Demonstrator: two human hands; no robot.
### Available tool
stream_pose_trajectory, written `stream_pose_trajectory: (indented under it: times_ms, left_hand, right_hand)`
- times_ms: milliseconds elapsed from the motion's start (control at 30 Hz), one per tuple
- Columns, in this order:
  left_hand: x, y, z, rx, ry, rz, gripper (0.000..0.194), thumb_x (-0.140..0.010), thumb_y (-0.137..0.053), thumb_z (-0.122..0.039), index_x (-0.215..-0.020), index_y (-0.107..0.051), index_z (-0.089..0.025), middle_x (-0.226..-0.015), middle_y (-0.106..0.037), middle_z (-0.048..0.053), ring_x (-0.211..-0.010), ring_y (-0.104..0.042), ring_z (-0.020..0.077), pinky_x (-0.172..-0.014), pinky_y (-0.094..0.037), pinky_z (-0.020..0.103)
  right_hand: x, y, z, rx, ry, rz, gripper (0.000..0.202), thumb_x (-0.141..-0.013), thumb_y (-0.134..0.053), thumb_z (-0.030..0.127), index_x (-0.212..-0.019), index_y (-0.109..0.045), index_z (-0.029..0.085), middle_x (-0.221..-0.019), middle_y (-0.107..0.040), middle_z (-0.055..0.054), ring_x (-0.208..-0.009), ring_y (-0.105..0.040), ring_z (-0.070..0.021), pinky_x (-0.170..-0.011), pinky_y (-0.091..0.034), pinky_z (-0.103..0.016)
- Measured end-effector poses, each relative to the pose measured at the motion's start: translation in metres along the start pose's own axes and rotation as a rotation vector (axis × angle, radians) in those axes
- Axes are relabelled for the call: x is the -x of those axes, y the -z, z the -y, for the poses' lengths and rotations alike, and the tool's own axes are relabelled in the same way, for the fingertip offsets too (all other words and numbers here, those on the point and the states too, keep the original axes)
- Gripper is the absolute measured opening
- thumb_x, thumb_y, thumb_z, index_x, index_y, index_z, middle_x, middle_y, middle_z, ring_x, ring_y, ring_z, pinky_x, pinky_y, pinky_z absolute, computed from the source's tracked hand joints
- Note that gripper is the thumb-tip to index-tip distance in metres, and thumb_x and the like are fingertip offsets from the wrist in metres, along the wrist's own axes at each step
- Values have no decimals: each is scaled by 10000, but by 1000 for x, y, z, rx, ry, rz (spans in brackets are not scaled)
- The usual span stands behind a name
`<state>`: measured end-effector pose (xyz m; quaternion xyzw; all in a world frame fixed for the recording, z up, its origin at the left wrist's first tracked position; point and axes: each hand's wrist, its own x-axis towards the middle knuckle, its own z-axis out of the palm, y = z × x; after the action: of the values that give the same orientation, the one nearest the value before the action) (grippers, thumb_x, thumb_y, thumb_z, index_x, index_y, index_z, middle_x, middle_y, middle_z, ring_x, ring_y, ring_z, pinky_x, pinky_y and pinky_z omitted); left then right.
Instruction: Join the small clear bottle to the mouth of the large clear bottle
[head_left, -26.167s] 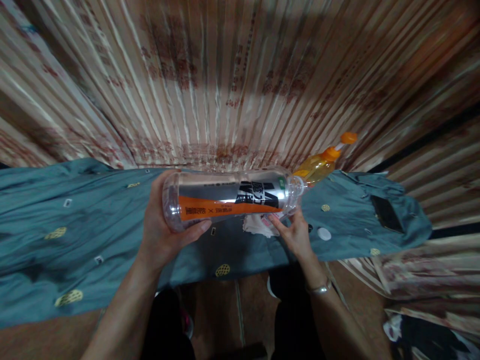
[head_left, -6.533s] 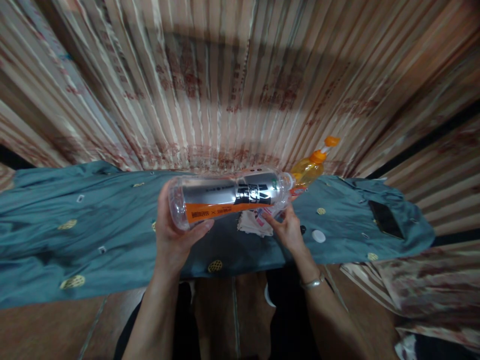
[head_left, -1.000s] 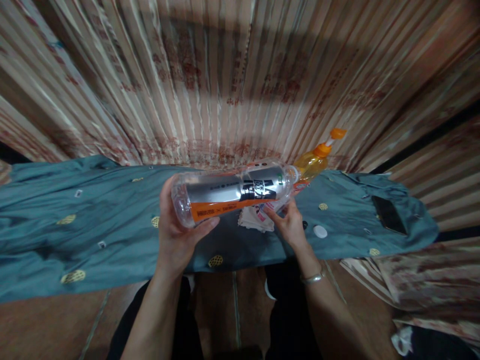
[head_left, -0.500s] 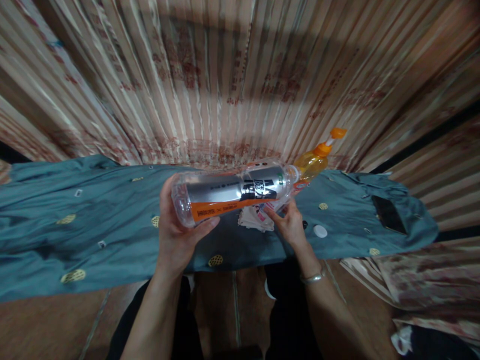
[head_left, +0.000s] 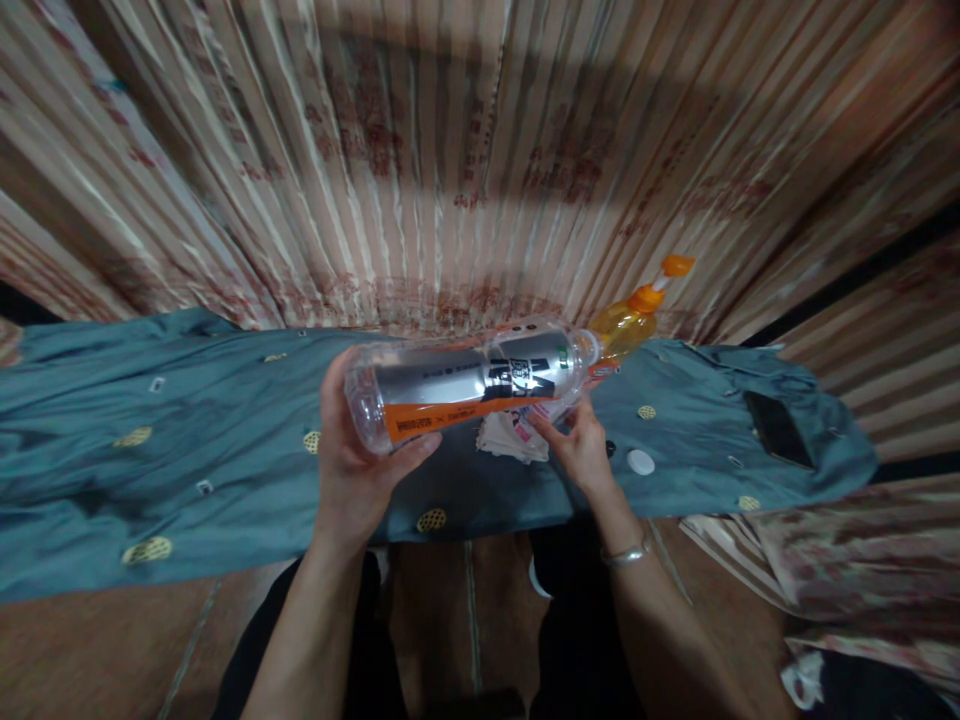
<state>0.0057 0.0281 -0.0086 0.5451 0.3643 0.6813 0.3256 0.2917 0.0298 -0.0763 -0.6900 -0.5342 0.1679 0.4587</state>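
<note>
A clear plastic drink bottle (head_left: 472, 385) with a silver and orange label lies nearly level in the air over the cloth, its uncapped-looking neck to the right. My left hand (head_left: 356, 480) is wrapped around its base, thumb along the underside. Below the bottle's shoulder, my right hand (head_left: 581, 450) is closed, thumb pointing left against clear plastic with pink print; the bottle partly hides what it grips. A crumpled whitish cloth or packet (head_left: 514, 440) lies beneath. Beyond the neck stands a yellow pump bottle (head_left: 626, 325) with an orange top.
A teal cloth (head_left: 247, 430) with yellow motifs covers the long narrow table. To the right are a white cap (head_left: 641, 462), a small dark round piece (head_left: 610, 449) and a black phone (head_left: 778, 428). A pleated curtain (head_left: 465, 170) hangs right behind the table.
The drink bottle has rolled slightly in my left hand, so its label print sits a little differently. Both hands stay in nearly the same place.
</note>
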Motion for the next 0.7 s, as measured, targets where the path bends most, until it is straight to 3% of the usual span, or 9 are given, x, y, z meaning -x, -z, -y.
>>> stream_pose_trajectory:
  times_ms: [367,700]
  left_hand:
    - [-2,-1,-1,2,-46,3,971,-550,-1019,-344,-1421,-594,-395,-1446,-599,22,-1366,-574,326,-1187,-464,559]
    - [0,-1,-5,10,-19,16,935,-596,-1002,-334,-1428,-582,-412,-1458,-601,13,-1382,-566,333,-1195,-462,579]
  right_hand:
    - [-1,-1,-1,0,18,-13,835,-713,-773,660,-1329,-585,128,-1049,-792,-159,-919,-754,-350,-862,-588,-482]
    - [-1,0,0,-6,22,-3,715,-717,-765,643,-1230,-603,171,-975,-793,-127,-863,-751,-331,-797,-591,-451]
